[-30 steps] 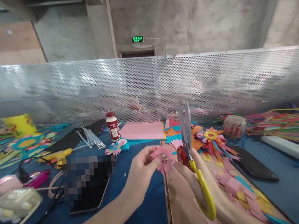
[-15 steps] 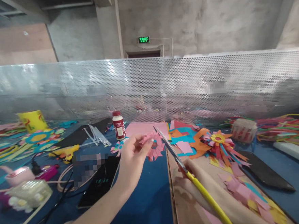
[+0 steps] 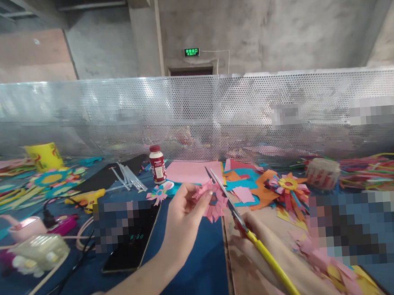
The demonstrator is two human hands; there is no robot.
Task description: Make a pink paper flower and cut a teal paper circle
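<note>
Pinched between the thumb and fingers of my left hand (image 3: 185,224) is a pink paper flower ring (image 3: 218,206) with a fringed edge and a hole in its middle. My right hand (image 3: 253,238) grips scissors (image 3: 233,205) with yellow handles, their metal blades slightly parted and pointing up and away from me. The blades lie right beside the ring's right edge; whether they touch the paper I cannot tell. Behind the hands lies a pink paper sheet (image 3: 195,170). Past my right hand sits a multicoloured paper flower (image 3: 289,183).
A red-capped bottle (image 3: 157,164) stands at the back, before a perforated metal screen (image 3: 120,108). To the left are a yellow glue gun (image 3: 86,198), glue sticks (image 3: 130,177), cables and a phone (image 3: 129,244). Paper scraps (image 3: 326,257) cover the right side of a board.
My left hand has moved right with the pink ring, bringing it up against the scissor blades. The blades' tips have parted a little. The view has shifted slightly.
</note>
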